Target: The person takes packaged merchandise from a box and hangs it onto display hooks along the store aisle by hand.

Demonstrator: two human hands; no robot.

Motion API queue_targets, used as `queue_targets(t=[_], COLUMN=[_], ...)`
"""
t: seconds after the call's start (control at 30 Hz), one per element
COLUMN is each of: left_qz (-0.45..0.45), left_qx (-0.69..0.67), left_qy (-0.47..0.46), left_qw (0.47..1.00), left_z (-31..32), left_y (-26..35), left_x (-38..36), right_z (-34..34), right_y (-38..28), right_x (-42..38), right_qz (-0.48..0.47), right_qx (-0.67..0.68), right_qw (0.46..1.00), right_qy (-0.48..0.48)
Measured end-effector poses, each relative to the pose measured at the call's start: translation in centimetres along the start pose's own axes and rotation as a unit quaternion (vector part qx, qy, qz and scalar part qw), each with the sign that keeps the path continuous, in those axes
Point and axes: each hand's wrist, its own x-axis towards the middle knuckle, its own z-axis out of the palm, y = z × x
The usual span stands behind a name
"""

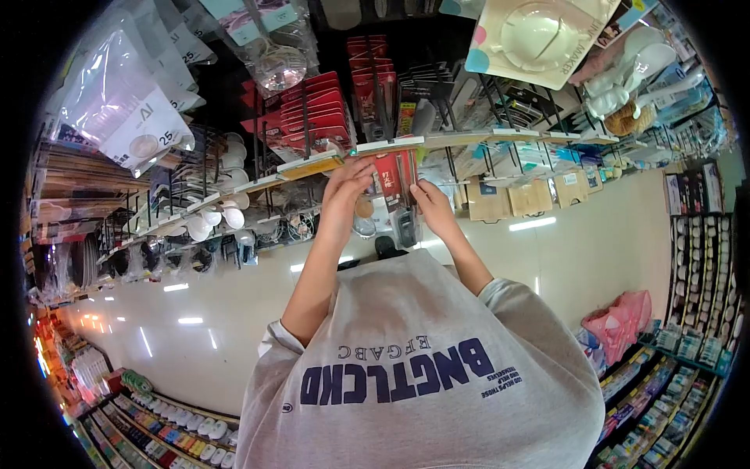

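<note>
My right hand (432, 205) grips the right edge of a packaged stick lighter (390, 181) between thumb and fingers. The pack has a red card with white characters, and a dark grey body shows at its lower end. It hangs upright just below the price label strip (390, 145). My left hand (349, 190) is raised at the pack's left side, fingers stretched and slightly bent toward the card's top edge and the label. Whether those fingertips touch the card is hard to make out. More red-carded packs (310, 113) hang on hooks behind the strip.
Hanging wares surround my hands: white spoons (209, 221), a skimmer (281, 66), a bagged item (121, 94) and a white divided plate (539, 35). Wooden boards (530, 198) hang to the right. Stocked shelves (664, 406) and a pink bag (621, 320) stand across the aisle floor (211, 313).
</note>
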Motion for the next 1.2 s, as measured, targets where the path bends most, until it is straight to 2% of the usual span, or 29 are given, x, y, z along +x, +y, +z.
queue_targets(t=[0.2,0.4,0.47,0.63,0.8,0.87,0.9,0.93,0.97,1.03,1.07,1.1,1.13,1.17,1.2], left_qz=[0.013,0.022,0.021,0.002,-0.033,-0.017,-0.044,-0.062,-0.068,-0.041,-0.031,-0.004,0.039,-0.017,-0.056], left_qx=[0.019,-0.015,-0.009,0.003,0.105,0.103,0.169,0.237,0.203,0.136,0.184,0.191,0.201,0.121,0.123], left_qy=[-0.022,0.005,0.007,0.011,0.008,-0.045,-0.013,0.021,0.017,0.000,-0.011,-0.042,-0.030,-0.018,0.007], left_qw=[1.000,1.000,1.000,1.000,0.994,0.994,0.985,0.969,0.977,0.990,0.982,0.981,0.978,0.992,0.991], left_z=[-0.1,-0.2,-0.5,-0.8,-0.4,0.0,-0.3,-0.8,-1.2,-3.6,-4.1,-5.0,-5.8,-6.1,-6.2], left_y=[-0.4,-0.3,-0.7,-0.6,-0.4,0.2,-0.1,-0.2,-0.6,-3.5,-3.3,-3.7,-4.3,-4.0,-3.4], left_x=[-0.1,0.2,0.4,0.5,0.7,0.8,0.6,0.5,0.4,0.1,-0.3,-0.4,-0.8,-1.3,-1.9], right_z=[0.2,0.6,0.8,1.2,1.6,1.9,1.2,1.8,1.5,2.3,2.1,2.2,2.3,2.4,3.1], right_y=[-2.2,-2.9,-3.2,-3.1,-2.5,-2.8,-3.3,-0.9,-2.0,0.2,0.1,1.5,2.9,5.8,5.3], right_x=[1.2,1.9,2.0,2.4,4.1,4.9,5.3,6.3,6.3,7.9,8.6,9.4,10.2,11.2,11.8], right_qz=[-0.029,-0.048,-0.014,-0.008,-0.012,-0.012,0.085,-0.007,-0.014,-0.049,-0.019,-0.131,-0.248,-0.263,-0.148], right_qx=[0.002,0.014,0.026,0.020,0.025,0.068,0.047,0.015,0.012,0.032,-0.005,-0.184,-0.348,-0.380,-0.221], right_qw=[1.000,0.999,1.000,1.000,1.000,0.997,0.995,0.999,1.000,0.998,1.000,0.974,0.904,0.885,0.964], right_qy=[-0.008,0.011,0.005,0.003,0.009,0.032,-0.016,0.029,0.016,0.034,0.015,-0.010,0.007,0.043,0.013])
